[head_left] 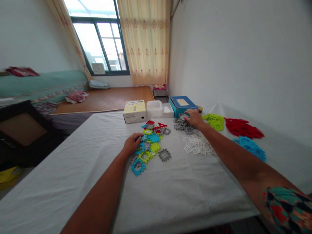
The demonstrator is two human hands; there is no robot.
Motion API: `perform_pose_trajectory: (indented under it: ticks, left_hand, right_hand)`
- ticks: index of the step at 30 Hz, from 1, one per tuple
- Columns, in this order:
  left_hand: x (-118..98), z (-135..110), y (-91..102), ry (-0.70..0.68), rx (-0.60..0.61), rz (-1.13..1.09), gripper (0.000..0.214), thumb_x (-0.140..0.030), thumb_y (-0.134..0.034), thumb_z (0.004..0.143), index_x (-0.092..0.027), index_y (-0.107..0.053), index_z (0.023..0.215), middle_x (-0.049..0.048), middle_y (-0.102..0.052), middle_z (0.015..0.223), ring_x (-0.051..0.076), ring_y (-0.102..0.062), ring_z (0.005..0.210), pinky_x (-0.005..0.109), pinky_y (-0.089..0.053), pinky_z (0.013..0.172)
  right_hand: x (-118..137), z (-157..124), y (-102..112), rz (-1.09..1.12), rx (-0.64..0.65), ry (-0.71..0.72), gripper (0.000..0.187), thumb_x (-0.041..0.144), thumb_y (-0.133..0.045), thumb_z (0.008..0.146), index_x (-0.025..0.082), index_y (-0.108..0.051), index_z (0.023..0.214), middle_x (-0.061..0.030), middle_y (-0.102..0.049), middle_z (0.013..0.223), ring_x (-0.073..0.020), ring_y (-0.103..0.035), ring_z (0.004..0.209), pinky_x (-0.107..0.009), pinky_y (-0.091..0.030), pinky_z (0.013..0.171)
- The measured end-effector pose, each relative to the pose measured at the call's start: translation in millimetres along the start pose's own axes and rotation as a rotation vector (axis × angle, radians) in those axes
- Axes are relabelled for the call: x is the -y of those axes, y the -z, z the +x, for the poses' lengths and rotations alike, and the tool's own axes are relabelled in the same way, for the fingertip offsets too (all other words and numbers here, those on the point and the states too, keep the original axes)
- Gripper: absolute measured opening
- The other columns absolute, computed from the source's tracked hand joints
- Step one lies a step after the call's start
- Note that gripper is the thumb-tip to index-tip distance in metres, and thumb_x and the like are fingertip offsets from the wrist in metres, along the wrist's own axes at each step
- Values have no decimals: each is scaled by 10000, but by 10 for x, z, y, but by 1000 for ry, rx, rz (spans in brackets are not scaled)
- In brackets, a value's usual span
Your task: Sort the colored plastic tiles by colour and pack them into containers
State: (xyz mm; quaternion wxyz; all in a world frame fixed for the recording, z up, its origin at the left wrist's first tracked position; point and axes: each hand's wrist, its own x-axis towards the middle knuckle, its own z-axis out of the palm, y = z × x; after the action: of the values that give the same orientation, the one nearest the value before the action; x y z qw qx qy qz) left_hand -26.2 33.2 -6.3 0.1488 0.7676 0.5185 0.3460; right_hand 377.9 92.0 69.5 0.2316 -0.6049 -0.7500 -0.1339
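My left hand (133, 143) rests on the left edge of a mixed heap of coloured toothed tiles (148, 144), its fingers curled onto a blue tile. My right hand (193, 117) reaches far across and lies with fingers bent on a pile of grey tiles (182, 125). One single grey tile (164, 154) sits apart beside the mixed heap. A pile of white tiles (198, 144) lies under my right forearm. Sorted piles of lime (214, 121), red (242, 127) and blue tiles (251, 147) lie to the right.
A white cloth covers the table (97, 182). At its far edge stand a yellow-white box (135, 111), a clear plastic tub (154, 109) and a blue box (182, 104). A wall runs along the right; a bed and a window lie beyond.
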Motion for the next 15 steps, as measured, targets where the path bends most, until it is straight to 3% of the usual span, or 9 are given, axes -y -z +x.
perform_pose_trajectory:
  ticks: [3, 6, 8, 11, 15]
  left_hand:
    - [0, 2, -2, 5, 6, 4, 340, -329, -452, 851, -199, -688, 1059, 61, -695, 1118, 206, -637, 1053, 362, -474, 996]
    - [0, 6, 0, 11, -2, 17, 331, -325, -456, 849, -208, -693, 1048, 54, -701, 1107, 210, -638, 1052, 366, -478, 989]
    - [-1, 6, 3, 8, -2, 23, 329, -320, -457, 848, -211, -694, 1048, 53, -703, 1109, 212, -634, 1061, 367, -477, 988]
    - [3, 4, 2, 1, 7, 22, 345, -326, -448, 850, -195, -691, 1057, 63, -700, 1117, 214, -631, 1065, 374, -474, 993]
    - [19, 4, -3, 13, 12, 19, 357, -342, -448, 849, -184, -689, 1061, 74, -695, 1125, 220, -633, 1059, 384, -480, 988]
  right_hand:
    - [467, -258, 52, 219, 51, 150, 257, 289, -550, 905, 156, -687, 1077, -124, -678, 1136, -245, -582, 1051, -394, -429, 951]
    - [987, -646, 107, 448, 329, 475, 227, 341, -582, 905, 199, -702, 1035, -71, -711, 1036, -200, -616, 960, -336, -459, 894]
    - [1214, -866, 136, 501, 442, 595, 307, 427, -648, 858, 209, -694, 1068, -75, -704, 1062, -216, -607, 993, -346, -461, 894]
    - [1310, -1037, 163, 539, 527, 681, 493, 474, -725, 780, 201, -647, 1183, -106, -660, 1183, -239, -569, 1095, -370, -437, 953]
    - [1242, -1081, 181, 574, 542, 713, 409, 385, -682, 838, 169, -639, 1182, -115, -663, 1164, -225, -573, 1094, -375, -417, 986]
